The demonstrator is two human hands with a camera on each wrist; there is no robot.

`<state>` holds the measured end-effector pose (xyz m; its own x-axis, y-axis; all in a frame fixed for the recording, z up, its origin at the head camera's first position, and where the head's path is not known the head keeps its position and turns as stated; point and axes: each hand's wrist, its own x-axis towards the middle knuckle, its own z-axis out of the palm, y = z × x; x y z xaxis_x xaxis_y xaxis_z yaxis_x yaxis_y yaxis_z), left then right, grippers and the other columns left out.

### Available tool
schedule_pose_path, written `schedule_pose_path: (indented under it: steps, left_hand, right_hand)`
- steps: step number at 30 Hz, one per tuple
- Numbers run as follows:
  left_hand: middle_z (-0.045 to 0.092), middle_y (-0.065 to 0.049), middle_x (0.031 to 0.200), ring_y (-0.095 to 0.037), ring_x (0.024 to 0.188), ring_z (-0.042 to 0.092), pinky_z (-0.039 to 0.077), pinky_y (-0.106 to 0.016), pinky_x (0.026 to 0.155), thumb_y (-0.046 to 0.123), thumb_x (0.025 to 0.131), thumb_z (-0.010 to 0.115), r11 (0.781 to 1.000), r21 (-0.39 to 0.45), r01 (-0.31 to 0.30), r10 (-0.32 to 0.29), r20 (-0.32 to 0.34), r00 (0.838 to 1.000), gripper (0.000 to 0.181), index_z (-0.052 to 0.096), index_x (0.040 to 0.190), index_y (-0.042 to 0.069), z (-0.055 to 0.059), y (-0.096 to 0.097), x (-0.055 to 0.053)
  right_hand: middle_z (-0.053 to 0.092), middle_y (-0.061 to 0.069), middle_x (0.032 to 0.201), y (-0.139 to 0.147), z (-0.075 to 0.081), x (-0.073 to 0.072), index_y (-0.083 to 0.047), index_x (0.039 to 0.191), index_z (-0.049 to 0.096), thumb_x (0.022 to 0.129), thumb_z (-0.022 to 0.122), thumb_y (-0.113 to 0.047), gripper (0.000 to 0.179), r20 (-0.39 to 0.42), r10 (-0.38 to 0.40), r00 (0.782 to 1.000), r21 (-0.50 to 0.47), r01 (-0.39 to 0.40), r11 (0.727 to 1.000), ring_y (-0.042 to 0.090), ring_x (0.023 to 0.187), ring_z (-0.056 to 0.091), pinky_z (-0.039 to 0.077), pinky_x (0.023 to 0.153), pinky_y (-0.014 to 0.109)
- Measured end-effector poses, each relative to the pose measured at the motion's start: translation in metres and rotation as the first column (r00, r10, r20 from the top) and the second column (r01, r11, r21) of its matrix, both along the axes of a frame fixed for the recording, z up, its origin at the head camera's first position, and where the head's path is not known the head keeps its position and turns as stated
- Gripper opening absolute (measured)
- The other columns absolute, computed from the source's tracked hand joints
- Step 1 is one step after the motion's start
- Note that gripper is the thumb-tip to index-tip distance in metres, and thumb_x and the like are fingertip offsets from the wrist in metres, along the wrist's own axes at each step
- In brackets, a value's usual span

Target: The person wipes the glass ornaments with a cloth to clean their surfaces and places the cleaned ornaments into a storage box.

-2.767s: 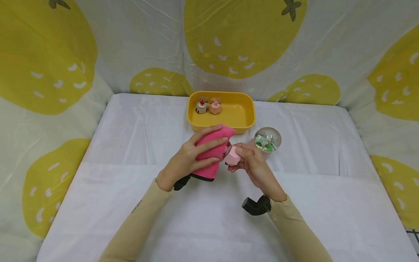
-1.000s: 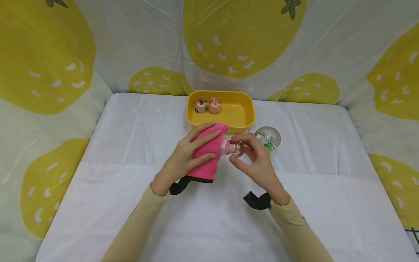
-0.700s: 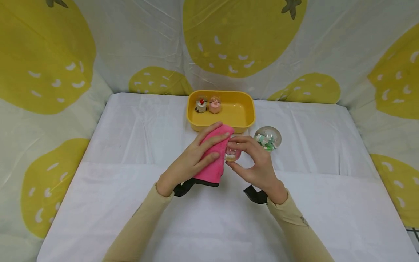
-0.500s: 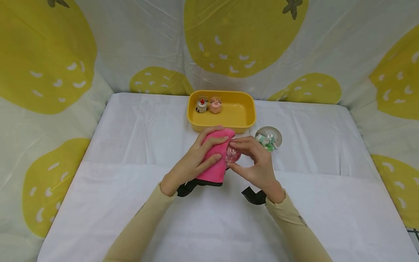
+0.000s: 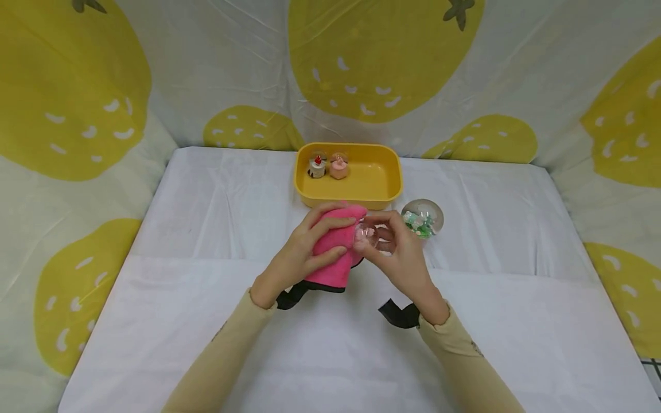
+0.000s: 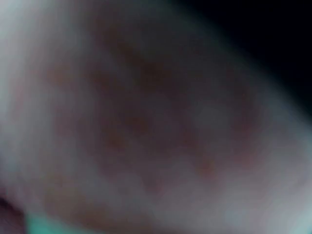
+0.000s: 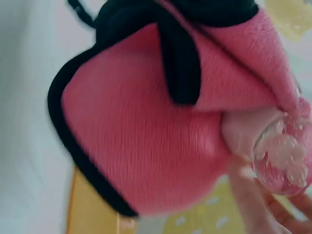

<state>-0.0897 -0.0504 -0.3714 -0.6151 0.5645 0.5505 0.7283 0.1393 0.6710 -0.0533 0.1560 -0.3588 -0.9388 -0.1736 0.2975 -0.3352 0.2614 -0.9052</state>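
Note:
Over the middle of the table, my left hand [image 5: 298, 248] grips a folded pink cloth [image 5: 330, 278] with black edging, wrapped round the pale pink base of a small snow globe [image 5: 368, 235]. The clear dome sticks out of the cloth to the right, with pale pink shapes inside. My right hand [image 5: 405, 261] holds the globe between thumb and fingers. From the right wrist view, a flap of the cloth [image 7: 146, 141] hangs beside the globe [image 7: 282, 158], and a finger [image 7: 246, 195] touches it by the base. The left wrist view is blurred and dark.
A yellow tray [image 5: 379, 180] stands behind the hands, with a white small globe [image 5: 317, 166] and a pink one [image 5: 338, 167] at its left end. Just beyond the right hand is a larger snow globe [image 5: 422, 219] with green and white figures. Patterned cloth walls surround the table.
Earlier the right hand held the small globe by its base, dome toward the cloth. The globe is now turned round, base in the cloth, and both hands have shifted slightly while turning it.

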Motion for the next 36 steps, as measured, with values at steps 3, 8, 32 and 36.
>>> schedule_pose_path:
  steps: [3, 8, 32, 36]
  left_hand:
    - [0.038, -0.010, 0.141, -0.024, 0.130, 0.036, 0.046, -0.034, 0.096, 0.006, 0.083, 0.074, 1.000, 0.021, -0.001, 0.001, 0.015, 1.000, 0.048, 0.056, 0.127, 0.008, 0.001, -0.002, -0.002]
    - [0.039, -0.010, 0.140, -0.025, 0.129, 0.038, 0.046, -0.034, 0.096, 0.007, 0.083, 0.073, 1.000, 0.019, 0.010, -0.010, -0.004, 1.000, 0.045, 0.056, 0.125, 0.009, 0.002, -0.002, -0.002]
    - [0.041, -0.011, 0.141, -0.023, 0.129, 0.041, 0.042, -0.032, 0.100, 0.012, 0.087, 0.071, 0.999, -0.007, 0.032, -0.033, -0.092, 0.995, 0.038, 0.060, 0.122, 0.007, 0.009, 0.000, 0.002]
    - [0.043, -0.010, 0.140, -0.023, 0.127, 0.043, 0.045, -0.032, 0.097, 0.010, 0.085, 0.072, 1.000, 0.020, 0.016, -0.014, -0.060, 0.998, 0.039, 0.060, 0.122, 0.007, 0.009, 0.002, 0.002]
  right_hand:
    - [0.056, 0.012, 0.119, 0.002, -0.001, -0.003, 0.001, 0.123, 0.048, 0.076, 0.082, -0.008, 0.059, -0.196, 0.054, 0.979, 0.127, -0.029, 0.991, 0.021, 0.098, 0.060, 0.052, 0.082, 0.023]
    - [0.061, 0.012, 0.107, 0.002, -0.005, -0.004, 0.005, 0.110, 0.055, 0.077, 0.081, -0.007, 0.045, -0.214, 0.018, 0.977, 0.033, -0.011, 0.999, 0.019, 0.090, 0.061, 0.053, 0.079, 0.022]
    - [0.063, 0.015, 0.091, 0.000, 0.004, 0.001, 0.005, 0.101, 0.050, 0.089, 0.066, -0.004, 0.022, 0.259, 0.055, 0.964, -0.281, 0.020, 0.960, 0.021, 0.070, 0.068, 0.058, 0.064, 0.038]
    - [0.062, 0.013, 0.099, 0.003, 0.005, 0.003, 0.004, 0.109, 0.049, 0.087, 0.067, -0.003, 0.030, 0.169, 0.041, 0.985, -0.155, -0.015, 0.988, 0.020, 0.076, 0.067, 0.058, 0.068, 0.034]
